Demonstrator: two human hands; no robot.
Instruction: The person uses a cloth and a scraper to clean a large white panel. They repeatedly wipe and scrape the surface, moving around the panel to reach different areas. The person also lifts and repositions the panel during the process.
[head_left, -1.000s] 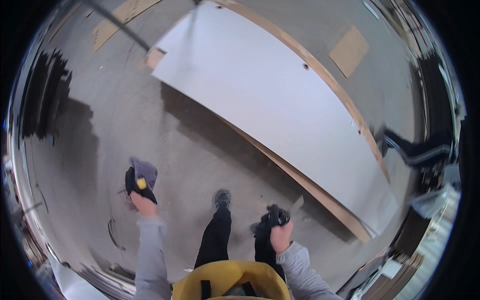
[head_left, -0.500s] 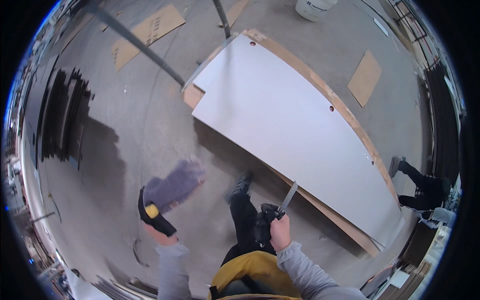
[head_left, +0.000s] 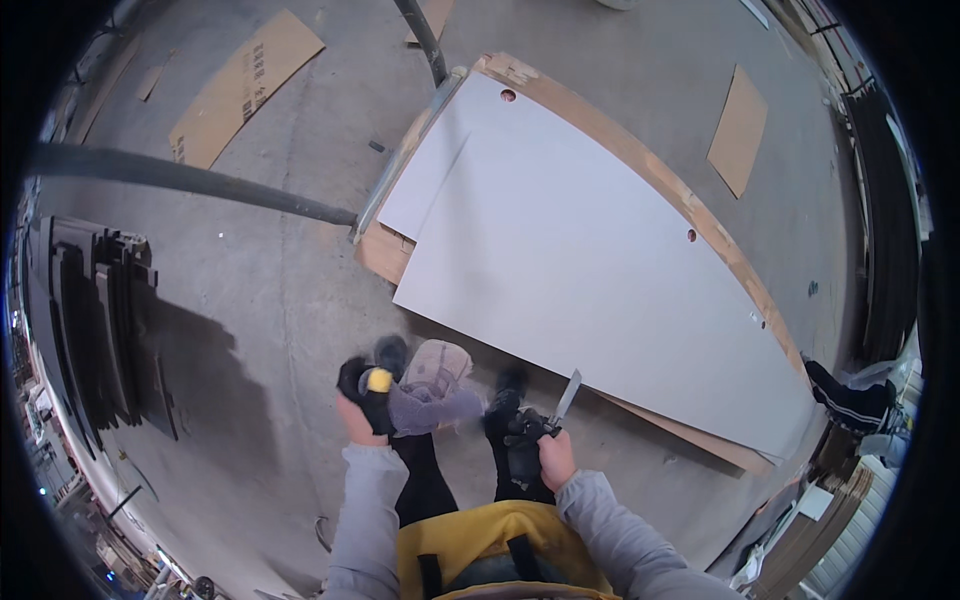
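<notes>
My left hand (head_left: 365,405), in a black glove, is closed on a grey-purple cloth (head_left: 435,405) that hangs to its right, partly blurred by motion. A small yellow thing (head_left: 379,380) shows at that hand; whether it is held or part of the glove I cannot tell. My right hand (head_left: 540,455), also gloved in black, grips a knife (head_left: 568,395) with a flat metal blade pointing up. The blade's tip is in front of the near edge of a large white panel (head_left: 570,250), with touching not clear. The panel has a curved far side and several round holes.
Wooden boards (head_left: 383,250) lie under the panel, beside a metal pipe frame (head_left: 200,178). Dark stacked strips (head_left: 95,320) stand at the left. Cardboard sheets (head_left: 250,88) lie on the floor (head_left: 280,280). Another person's dark-clothed leg (head_left: 850,395) appears at the right.
My left hand has swung right with the cloth, nearer my legs. My right hand keeps hold of the knife. The view has shifted, and both of my feet now show.
</notes>
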